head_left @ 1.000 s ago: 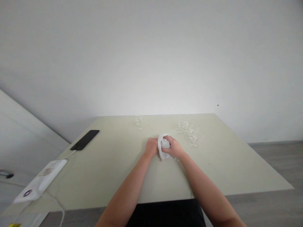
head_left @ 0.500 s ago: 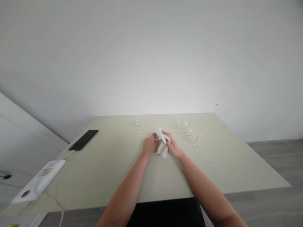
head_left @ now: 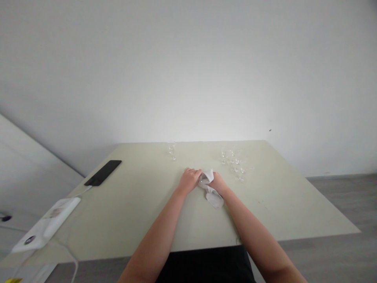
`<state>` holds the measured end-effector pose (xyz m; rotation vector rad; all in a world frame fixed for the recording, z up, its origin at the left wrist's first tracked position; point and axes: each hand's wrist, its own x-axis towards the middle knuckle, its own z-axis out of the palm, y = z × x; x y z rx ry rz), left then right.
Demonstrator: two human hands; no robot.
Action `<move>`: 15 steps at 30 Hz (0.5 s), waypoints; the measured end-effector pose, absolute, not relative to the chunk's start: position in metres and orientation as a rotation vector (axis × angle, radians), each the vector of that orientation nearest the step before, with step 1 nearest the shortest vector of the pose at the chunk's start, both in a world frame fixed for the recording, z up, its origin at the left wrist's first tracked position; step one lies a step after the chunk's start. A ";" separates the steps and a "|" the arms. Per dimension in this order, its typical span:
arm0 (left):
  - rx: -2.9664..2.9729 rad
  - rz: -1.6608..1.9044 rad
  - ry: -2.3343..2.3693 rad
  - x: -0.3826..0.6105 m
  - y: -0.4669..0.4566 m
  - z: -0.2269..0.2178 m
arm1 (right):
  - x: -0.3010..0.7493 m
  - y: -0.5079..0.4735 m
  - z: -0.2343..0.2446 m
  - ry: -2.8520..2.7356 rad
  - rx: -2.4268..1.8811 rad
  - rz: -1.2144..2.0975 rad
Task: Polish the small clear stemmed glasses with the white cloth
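A: Fingers first?
B: Left hand (head_left: 189, 181), 1: fingers curled around a clear glass (head_left: 201, 181); only a sliver shows between the 2 hands. Right hand (head_left: 218, 183), 1: fingertips buried in a white cloth (head_left: 214, 199); how they close, I cannot tell.
A: Hazard there?
B: Likely 2. Glass slipping, should the cloth drag harder than the left fingers grip; glass cracking, should both hands squeeze or twist too hard.
A: Next outward?
B: Cloth's lower end, hanging loose, could snag. Clear glasses (head_left: 232, 161), 1 tight cluster beyond the right hand: a swinging cloth could topple several. Lone glass (head_left: 172, 149), 1, near the far edge of the table (head_left: 132, 212): a careless reach could tip it.
A: Outermost?
B: Black slab (head_left: 103, 173), 1, far left, well apart; risk slight.
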<state>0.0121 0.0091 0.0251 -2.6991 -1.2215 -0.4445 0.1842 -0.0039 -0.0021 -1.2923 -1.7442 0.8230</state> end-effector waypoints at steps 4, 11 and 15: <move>-2.758 -0.414 -1.265 0.012 0.009 0.025 | 0.184 -0.007 -0.002 -1.750 -1.350 0.751; -2.721 -0.398 -1.260 0.009 0.013 0.025 | 0.183 -0.005 -0.001 -1.744 -1.291 0.816; -2.706 -0.381 -1.294 0.009 0.013 0.023 | 0.183 -0.002 -0.004 -1.678 -1.320 0.842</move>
